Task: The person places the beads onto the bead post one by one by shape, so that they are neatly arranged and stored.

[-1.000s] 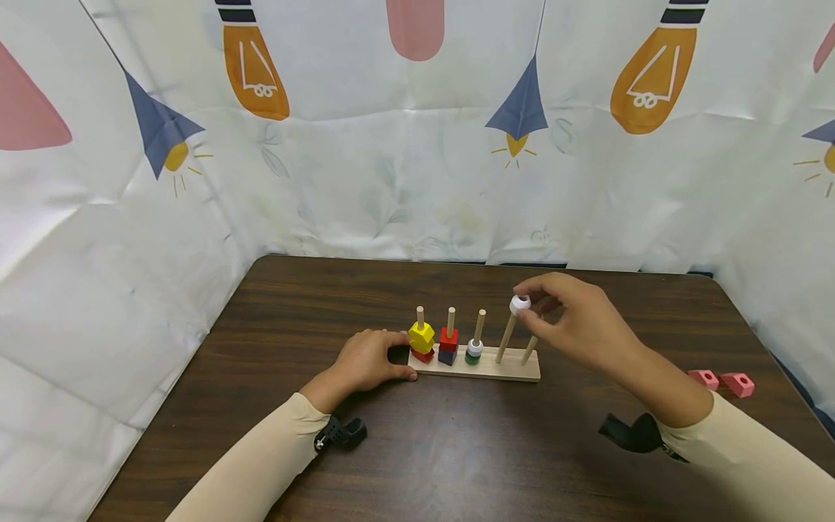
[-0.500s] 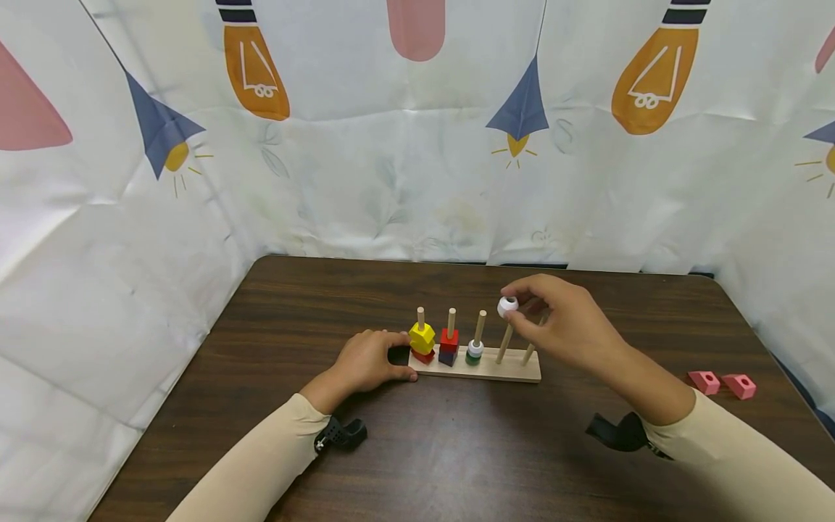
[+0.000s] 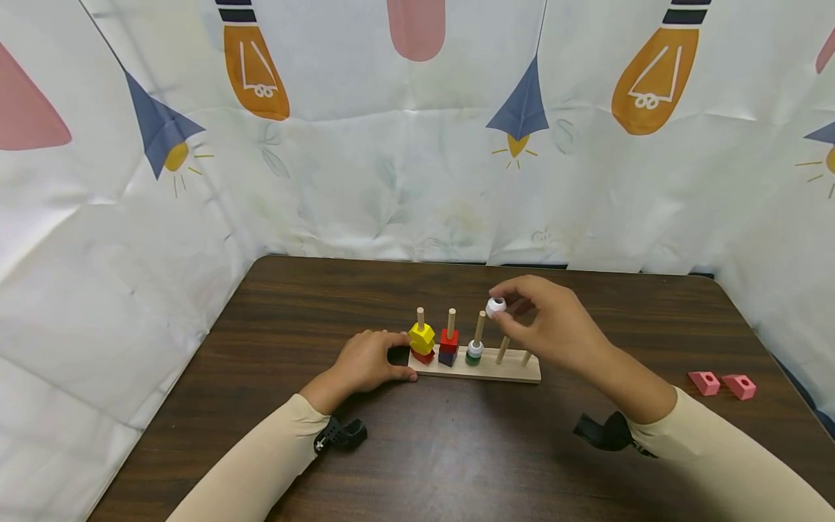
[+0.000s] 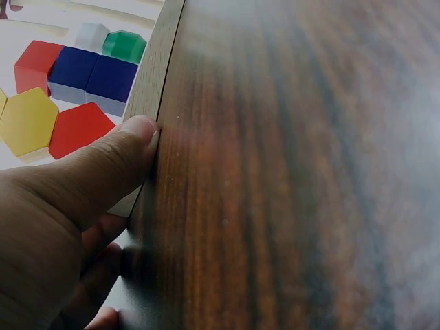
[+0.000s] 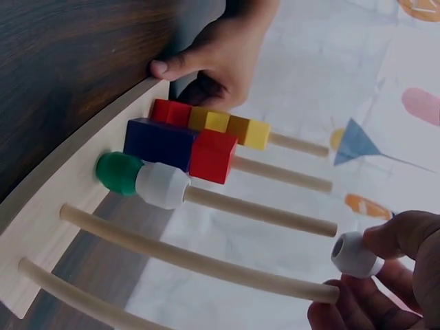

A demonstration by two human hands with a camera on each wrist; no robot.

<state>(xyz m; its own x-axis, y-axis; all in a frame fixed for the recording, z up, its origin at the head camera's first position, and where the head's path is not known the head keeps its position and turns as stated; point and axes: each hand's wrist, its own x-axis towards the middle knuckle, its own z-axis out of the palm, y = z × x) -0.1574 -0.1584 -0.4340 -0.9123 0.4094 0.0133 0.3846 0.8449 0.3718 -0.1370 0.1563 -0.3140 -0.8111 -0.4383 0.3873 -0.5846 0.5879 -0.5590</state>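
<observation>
My left hand (image 3: 370, 360) grips the left end of a wooden peg board (image 3: 505, 370), with the thumb (image 4: 117, 161) along its front edge. Between thumb and fingertips, my right hand (image 3: 564, 322) pinches a white bead (image 5: 356, 255). That bead is just beside the tip of the third peg (image 5: 275, 218), its hole facing the peg. A green bead (image 5: 118, 172) sits at this peg's base under another white bead (image 5: 162, 185). Yellow blocks (image 3: 422, 338) top a red one on the first peg. On the second, a red block (image 5: 214, 155) sits above dark blue (image 5: 158, 144).
Two bare pegs rise at the board's right end, including the fourth peg (image 5: 199, 261). Two pink blocks (image 3: 704, 383) with holes lie to the right on the dark wooden table (image 3: 417, 449). A patterned white curtain (image 3: 365, 167) hangs behind the table.
My right hand has moved left with the white bead, from over the fourth peg to beside the third peg's top. The left hand stays on the board.
</observation>
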